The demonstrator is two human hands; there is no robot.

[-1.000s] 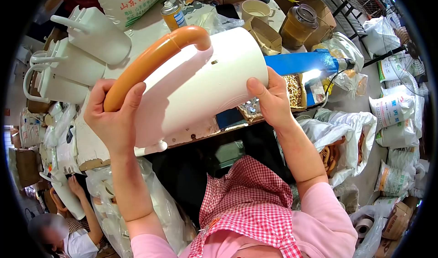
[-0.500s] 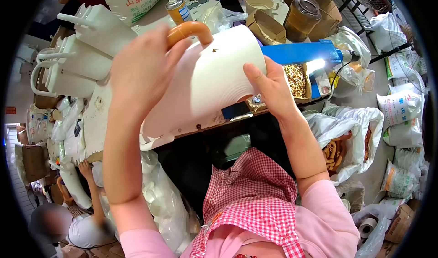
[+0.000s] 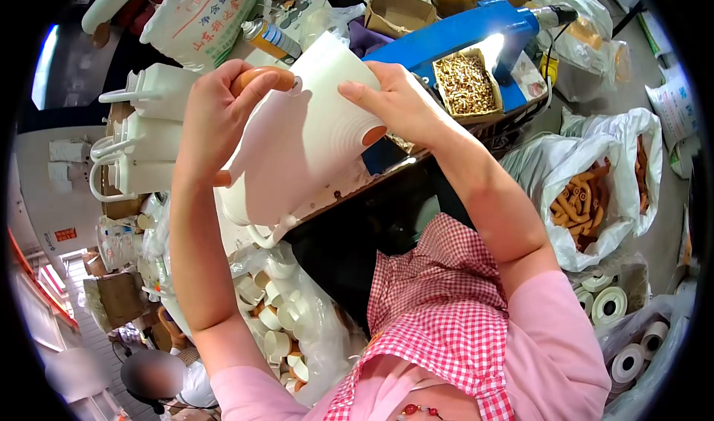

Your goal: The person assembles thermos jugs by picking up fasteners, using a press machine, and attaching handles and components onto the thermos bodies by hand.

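My left hand (image 3: pixel 216 120) is closed round an orange-brown curved handle (image 3: pixel 271 79). One end of that handle meets the side of a large white plastic container (image 3: pixel 297 138), by a small dark spot. The handle's other end shows below my wrist, against the container. My right hand (image 3: pixel 398 97) grips the container's ringed narrow end, thumb on top and fingers behind it. The container is held tilted, lying on its side over the bench edge. An orange-brown patch (image 3: pixel 374 135) shows at its narrow end.
A blue machine arm (image 3: pixel 454 38) with a bright lamp stands behind, near a box of brass-coloured screws (image 3: pixel 467 86). Stacked white containers (image 3: pixel 149 138) are on the left. Bags of brown handles (image 3: pixel 580 201) stand on the right. A spray can (image 3: pixel 271 40) lies tilted; another person (image 3: pixel 193 380) sits lower left.
My left hand has turned the handle, so its end now points at the container's side nearer the narrow end. The container tilts more steeply. My view has shifted.
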